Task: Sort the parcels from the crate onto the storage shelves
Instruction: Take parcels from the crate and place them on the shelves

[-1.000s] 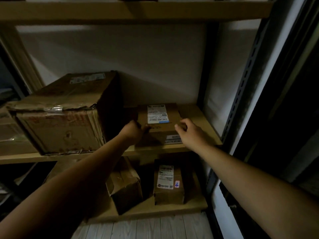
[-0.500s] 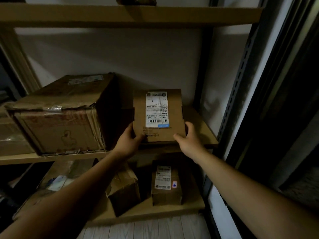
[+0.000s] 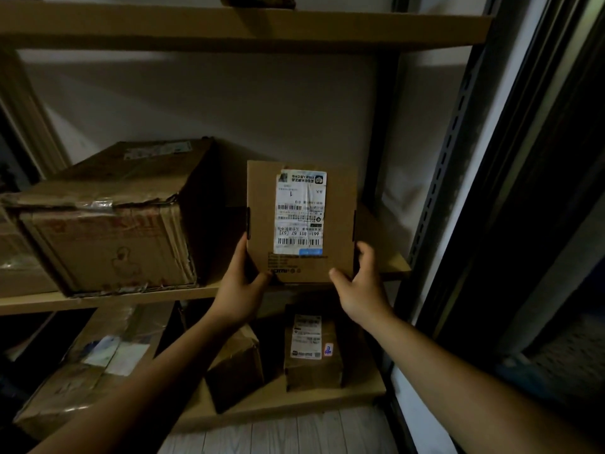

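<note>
A small flat cardboard parcel with a white shipping label stands upright on its lower edge at the right end of the middle shelf. Its label faces me, upside down. My left hand grips its lower left corner and my right hand grips its lower right corner, thumbs on the front face. A large worn cardboard box sits just left of the parcel on the same shelf.
The lower shelf holds a small labelled box, a crumpled brown parcel and a flat parcel at the left. A dark perforated metal upright bounds the shelves on the right. An upper shelf runs overhead.
The parcel lay flat on the middle shelf a second ago. Both hands have tipped it up onto its edge, label towards me, and it now stands a little more upright.
</note>
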Motion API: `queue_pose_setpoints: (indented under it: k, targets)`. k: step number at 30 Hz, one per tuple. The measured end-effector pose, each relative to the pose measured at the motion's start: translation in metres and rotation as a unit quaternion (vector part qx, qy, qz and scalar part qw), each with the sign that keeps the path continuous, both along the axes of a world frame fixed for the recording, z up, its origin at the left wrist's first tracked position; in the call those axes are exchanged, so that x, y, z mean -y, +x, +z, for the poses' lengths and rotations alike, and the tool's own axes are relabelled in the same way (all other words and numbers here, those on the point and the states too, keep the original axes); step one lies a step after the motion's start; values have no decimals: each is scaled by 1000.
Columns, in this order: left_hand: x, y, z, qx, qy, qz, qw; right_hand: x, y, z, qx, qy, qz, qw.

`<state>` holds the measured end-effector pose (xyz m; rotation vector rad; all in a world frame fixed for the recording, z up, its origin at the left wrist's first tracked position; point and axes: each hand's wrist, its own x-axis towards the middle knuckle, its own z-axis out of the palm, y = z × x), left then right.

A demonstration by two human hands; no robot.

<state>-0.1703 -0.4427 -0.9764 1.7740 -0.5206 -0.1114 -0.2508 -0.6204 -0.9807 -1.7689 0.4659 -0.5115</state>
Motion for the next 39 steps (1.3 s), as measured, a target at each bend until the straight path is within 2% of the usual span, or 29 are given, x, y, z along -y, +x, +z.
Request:
queue_pose_setpoints:
  k: [4, 7, 16, 22, 26, 32, 39]
  targets:
    - [15, 5, 18, 19, 73, 67, 995, 8, 6, 14, 1, -23, -29, 999]
    - [33, 20, 32, 17, 90, 94, 991, 20, 23, 29, -8, -30, -54, 998]
    - [60, 40, 36, -62, 184, 81, 978, 31, 52, 28, -123, -66, -62, 988]
    - [56, 41, 43, -83, 191, 61, 976, 31, 54, 27, -163, -100, -75, 979]
    - [47, 34, 52, -20, 204, 52, 977, 18, 53, 39, -112, -231, -90, 962]
    - [18, 20, 96, 157, 276, 66, 946, -21, 63, 68, -29, -207, -11, 978]
    - [-46, 16, 138, 253, 319, 88, 909, -76, 66, 96, 9, -181, 63, 981]
